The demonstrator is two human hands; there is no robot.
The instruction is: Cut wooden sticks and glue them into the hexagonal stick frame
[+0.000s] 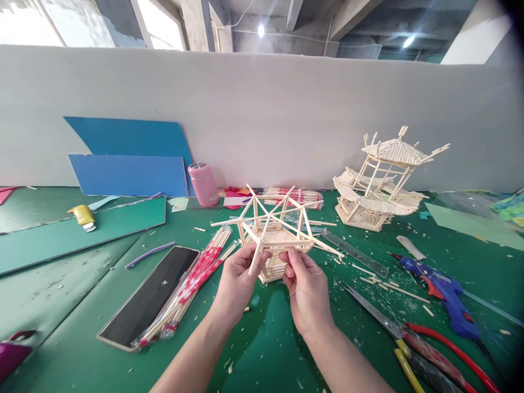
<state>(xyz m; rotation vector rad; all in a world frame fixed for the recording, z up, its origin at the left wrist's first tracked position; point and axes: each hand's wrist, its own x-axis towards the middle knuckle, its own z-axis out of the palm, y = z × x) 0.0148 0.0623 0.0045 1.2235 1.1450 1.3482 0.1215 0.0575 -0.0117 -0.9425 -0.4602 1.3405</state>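
Note:
Between my hands is a wooden stick model (275,240), an open frame of pale round sticks over a slatted base, with long sticks jutting out around its top. My left hand (236,275) is closed on its near left edge, thumb beside a slanting stick. With thumb and fingers pinched, my right hand (307,286) grips the near right edge of the frame. The fingers partly hide the front of the model. Behind and to the right stands a larger stick pavilion (379,185) with a peaked roof.
At right lie a blue hot glue gun (444,292), scissors (380,316), a clear ruler (356,252) and stick scraps. At left are a dark phone-like slab (143,300), bagged sticks (192,278), a yellow-handled cutter (83,217) and a pink flask (203,184). A pale partition (262,120) rises behind.

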